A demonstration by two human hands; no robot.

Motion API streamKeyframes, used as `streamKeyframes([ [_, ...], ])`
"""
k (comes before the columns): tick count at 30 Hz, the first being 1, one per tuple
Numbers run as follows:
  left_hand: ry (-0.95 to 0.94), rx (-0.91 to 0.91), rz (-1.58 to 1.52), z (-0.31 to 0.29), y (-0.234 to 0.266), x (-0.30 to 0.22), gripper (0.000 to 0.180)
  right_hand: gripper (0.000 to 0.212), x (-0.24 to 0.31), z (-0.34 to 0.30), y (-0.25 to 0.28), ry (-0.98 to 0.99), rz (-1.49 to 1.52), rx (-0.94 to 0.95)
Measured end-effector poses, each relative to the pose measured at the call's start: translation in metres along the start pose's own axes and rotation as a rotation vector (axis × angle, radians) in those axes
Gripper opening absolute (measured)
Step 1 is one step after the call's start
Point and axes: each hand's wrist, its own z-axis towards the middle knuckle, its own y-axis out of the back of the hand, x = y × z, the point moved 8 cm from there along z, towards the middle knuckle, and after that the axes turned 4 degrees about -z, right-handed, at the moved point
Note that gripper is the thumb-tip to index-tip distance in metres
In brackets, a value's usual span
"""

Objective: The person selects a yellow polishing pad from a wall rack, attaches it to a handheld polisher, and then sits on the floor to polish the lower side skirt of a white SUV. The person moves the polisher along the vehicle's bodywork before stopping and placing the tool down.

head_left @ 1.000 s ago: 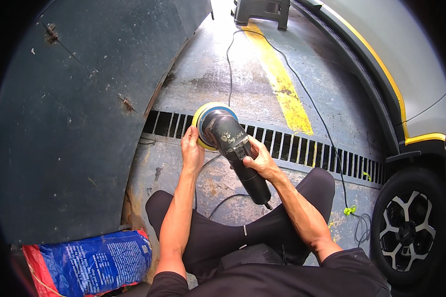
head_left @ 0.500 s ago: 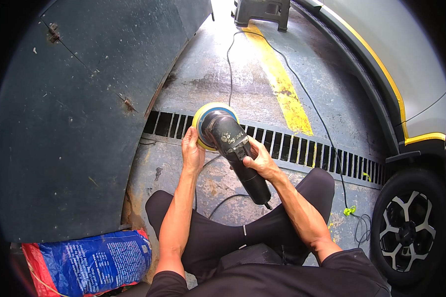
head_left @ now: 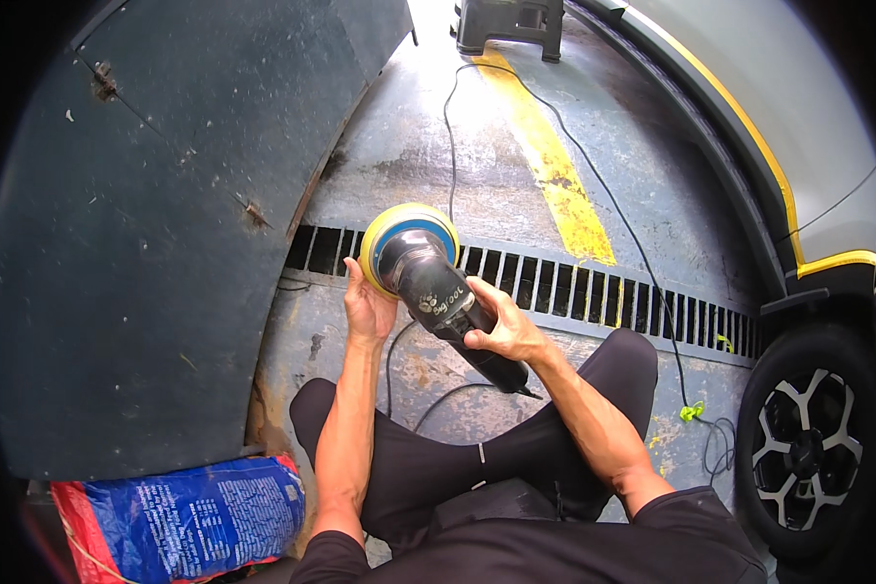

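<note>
Your black electric polisher (head_left: pixel 445 297) sits in both hands just above your crossed legs, held over the blue-grey concrete floor (head_left: pixel 516 185), with its round yellow foam pad (head_left: pixel 409 243) at the far end, over the near edge of the slotted drain grate (head_left: pixel 574 292). Your left hand (head_left: pixel 368 310) cups the side of the head just below the pad, fingers curled against it. Your right hand (head_left: pixel 504 329) wraps around the polisher's body, fingers closed tight over the top. The black power cord (head_left: pixel 450 146) runs away across the floor, beside the worn yellow painted line (head_left: pixel 555 185). On your left leans a large dark metal panel (head_left: pixel 146 224), and a blue-and-red printed sack (head_left: pixel 180 516) lies at its foot. On your right stands a vehicle with a yellow stripe, its wheel (head_left: pixel 808 453) well apart from you, and a dark step stool (head_left: pixel 511 24) stands far ahead
</note>
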Motion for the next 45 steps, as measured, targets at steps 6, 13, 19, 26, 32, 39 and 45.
streamKeyframes([
  [6, 0.045, 0.159, -0.186, 0.008, 0.01, -0.014, 0.072, 0.096, 0.024, -0.006, -0.006, -0.021, -0.028, -0.088],
  [13, 0.122, 0.034, -0.303, 0.025, 0.009, -0.02, 0.078, 0.091, 0.05, -0.008, -0.021, 0.116, 0.025, -0.025],
  [19, 0.243, 0.16, -0.357, -0.002, -0.045, 0.009, 0.1, 0.081, 0.006, -0.005, -0.025, -0.139, -0.01, 0.087],
  [26, 0.236, 0.171, -0.364, 0.002, -0.045, 0.0, 0.095, 0.106, 0.002, -0.005, -0.024, -0.153, 0.165, 0.149],
  [32, 0.23, 0.126, -0.346, -0.001, -0.04, 0.001, 0.092, 0.101, 0.006, -0.001, -0.018, 0.026, 0.006, -0.017],
  [39, 0.208, 0.194, -0.393, 0.006, -0.026, 0.003, 0.082, 0.091, -0.004, 0.001, -0.014, -0.032, 0.011, -0.021],
  [45, 0.216, -0.212, 0.012, 0.012, 0.044, 0.021, 0.08, 0.086, -0.019, 0.0, 0.006, -0.106, -0.026, -0.186],
])
